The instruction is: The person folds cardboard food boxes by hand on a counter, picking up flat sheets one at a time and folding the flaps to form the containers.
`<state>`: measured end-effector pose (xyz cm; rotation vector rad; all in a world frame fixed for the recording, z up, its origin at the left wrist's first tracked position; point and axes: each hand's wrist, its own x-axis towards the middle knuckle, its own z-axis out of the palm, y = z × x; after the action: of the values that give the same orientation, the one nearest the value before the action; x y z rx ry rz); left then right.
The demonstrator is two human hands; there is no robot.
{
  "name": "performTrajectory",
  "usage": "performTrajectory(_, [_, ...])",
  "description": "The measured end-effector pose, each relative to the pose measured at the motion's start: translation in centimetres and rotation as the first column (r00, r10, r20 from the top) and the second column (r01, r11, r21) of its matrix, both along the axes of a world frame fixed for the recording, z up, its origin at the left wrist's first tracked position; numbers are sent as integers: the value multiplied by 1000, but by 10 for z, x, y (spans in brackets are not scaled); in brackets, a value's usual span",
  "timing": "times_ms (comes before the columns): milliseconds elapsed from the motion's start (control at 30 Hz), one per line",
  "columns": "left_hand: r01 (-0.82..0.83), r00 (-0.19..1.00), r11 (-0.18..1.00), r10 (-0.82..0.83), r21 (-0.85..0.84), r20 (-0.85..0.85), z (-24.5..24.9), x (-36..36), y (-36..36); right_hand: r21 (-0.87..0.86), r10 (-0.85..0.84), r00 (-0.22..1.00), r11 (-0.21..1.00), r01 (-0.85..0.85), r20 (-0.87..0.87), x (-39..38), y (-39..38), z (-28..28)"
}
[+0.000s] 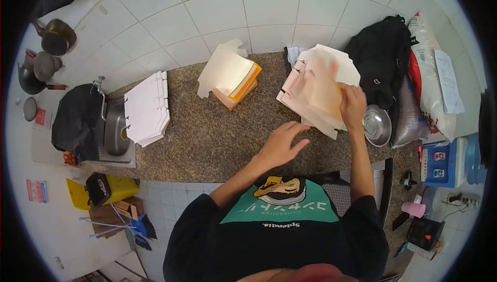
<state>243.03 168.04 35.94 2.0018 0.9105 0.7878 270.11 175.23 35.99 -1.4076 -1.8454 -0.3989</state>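
Observation:
Flat cardboard sheets [310,90] lie in a pile at the right of the granite counter. My right hand [353,105] is closed on the right edge of a sheet that is blurred by motion. Left of the pile's lower edge, my left hand [283,145] is over the counter with its fingers apart and nothing in it. A partly folded box [233,77], white inside and yellow-orange on its side, stands near the wall with its flap up. Another stack of white flat sheets [147,108] rests at the left beside the sink.
The granite counter [207,137] runs along the tiled wall. At the right are a metal bowl [377,125], a black bag [380,59] and a large plastic sack [429,70]. The sink [117,127] is at the left, with a yellow bin [121,188] below.

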Motion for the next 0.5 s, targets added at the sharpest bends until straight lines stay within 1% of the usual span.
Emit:
performTrajectory(33, [3,1000,1000,-3,13,5,14,6,5,-90,-85,993,992,92,80,2,-9,8])
performTrajectory(67, [-111,993,970,99,217,64,26,13,9,-78,-83,993,993,90,89,3,-10,15])
performTrajectory(100, [-225,973,895,187,386,135,33,17,7,-4,-58,993,998,59,107,-2,-17,18])
performTrajectory(133, [-220,974,900,183,376,133,37,17,8,66,-40,992,997,32,122,-5,-28,18])
performTrajectory(200, [-238,958,788,288,568,2,46,16,32,103,-88,989,992,76,120,0,-39,12])
performTrajectory(233, [-175,974,845,223,505,-36,39,13,42,163,-136,985,975,152,-104,9,-40,3])
performTrajectory(267, [-154,980,853,196,500,-34,35,10,42,209,-165,931,948,240,-324,17,-43,-3])
performTrajectory(300, [-188,981,859,191,476,41,33,9,42,416,-129,964,883,218,-232,20,-51,19])
performTrajectory(333, [-231,973,860,196,455,123,33,13,44,425,-144,964,875,230,-224,25,-55,28])
performTrajectory(367, [-306,951,825,240,476,194,35,15,37,388,21,977,919,65,-212,28,-58,33])
performTrajectory(400, [-286,957,829,222,480,187,40,15,30,339,177,960,936,-95,-219,26,-66,36])
performTrajectory(433, [-305,951,712,267,632,158,48,14,26,170,258,960,956,-238,-110,17,-75,47])
performTrajectory(467, [-311,938,564,313,765,150,56,14,23,38,354,933,935,-352,-66,6,-84,61])
performTrajectory(500, [-216,931,608,364,764,-26,63,9,19,-104,451,892,886,-452,-36,-6,-92,71])
